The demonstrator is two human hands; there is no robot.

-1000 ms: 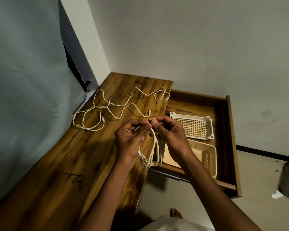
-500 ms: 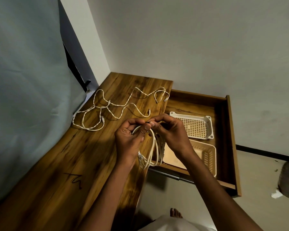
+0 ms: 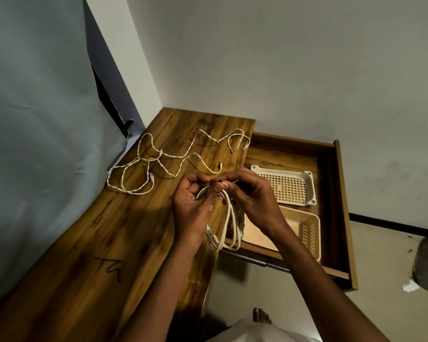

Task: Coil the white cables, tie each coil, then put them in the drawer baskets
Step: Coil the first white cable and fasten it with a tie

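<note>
**Over the desk edge: tying the first coil**

Between desk (image 3: 89, 243) and open drawer (image 3: 341, 218) I hold the coiled white cable (image 3: 229, 225). My left hand (image 3: 192, 208) pinches its top; my right hand (image 3: 252, 196) pinches a small dark tie (image 3: 219, 180) there. I should keep the loops together and wrap tightly. Other loose cables (image 3: 158, 161) wait on the desk; both baskets (image 3: 287, 186) look empty.

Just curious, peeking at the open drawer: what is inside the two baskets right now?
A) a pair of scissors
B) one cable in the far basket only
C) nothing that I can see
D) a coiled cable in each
C: both baskets show bare bottoms, and the coil is in the hands.
</note>
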